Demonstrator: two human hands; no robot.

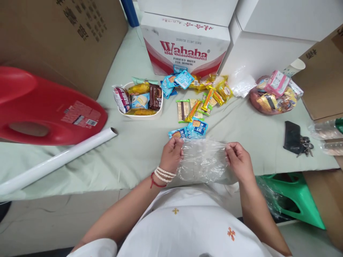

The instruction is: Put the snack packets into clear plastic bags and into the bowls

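A clear plastic bag is stretched between my two hands at the table's front edge. My left hand, with white and red bracelets at the wrist, pinches one top corner. The other top corner is pinched by my right hand. Just beyond the bag lie blue snack packets, near my left fingertips. Behind them are green-edged cracker packs and yellow wrapped bars. A white tub to the left holds several wrapped snacks.
A red jug and a white roll lie at left. A Wahaha carton stands behind the snacks. At right are a bowl of snacks, a black key case with keys, and a green stool below the table.
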